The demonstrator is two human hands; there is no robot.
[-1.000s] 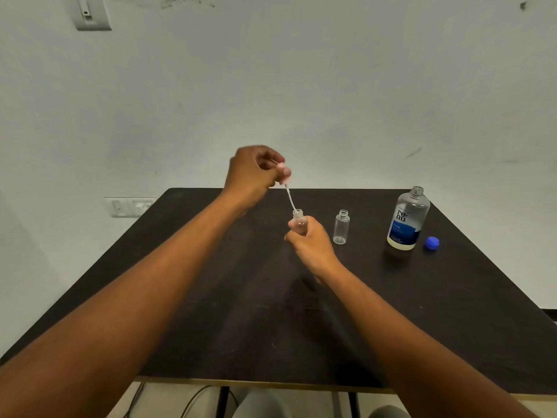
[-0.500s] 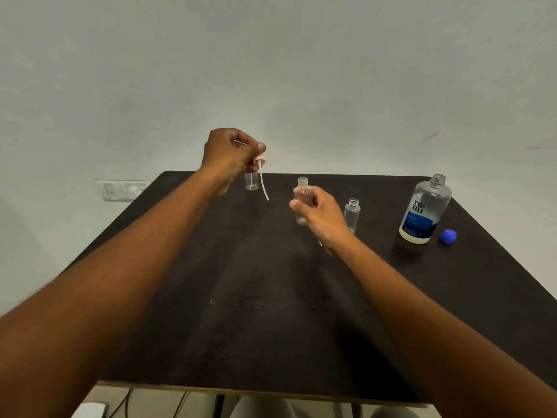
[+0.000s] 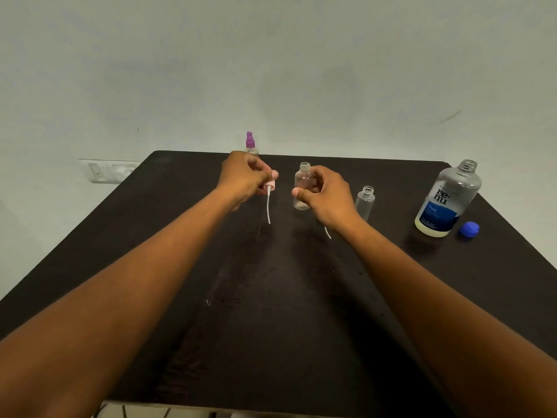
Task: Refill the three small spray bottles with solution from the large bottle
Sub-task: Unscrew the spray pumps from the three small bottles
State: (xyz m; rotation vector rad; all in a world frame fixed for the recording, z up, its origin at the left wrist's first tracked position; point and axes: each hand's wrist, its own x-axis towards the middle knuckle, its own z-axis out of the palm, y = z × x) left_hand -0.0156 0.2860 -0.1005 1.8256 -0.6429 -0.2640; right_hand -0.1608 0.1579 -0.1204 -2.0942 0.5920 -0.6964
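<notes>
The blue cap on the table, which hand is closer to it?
Right. The right hand, holding a small open bottle, sits left of the blue cap; the left hand is farther left still.

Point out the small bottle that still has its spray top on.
The far bottle behind the left hand, with the purple top. The one in the right hand and the one beside it are open-necked.

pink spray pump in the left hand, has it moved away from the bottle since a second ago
Yes. The pink spray pump, pinched by the left hand, has moved leftward: its tube was in the neck of the small bottle held by the right hand; now it hangs clear, left of it.
</notes>
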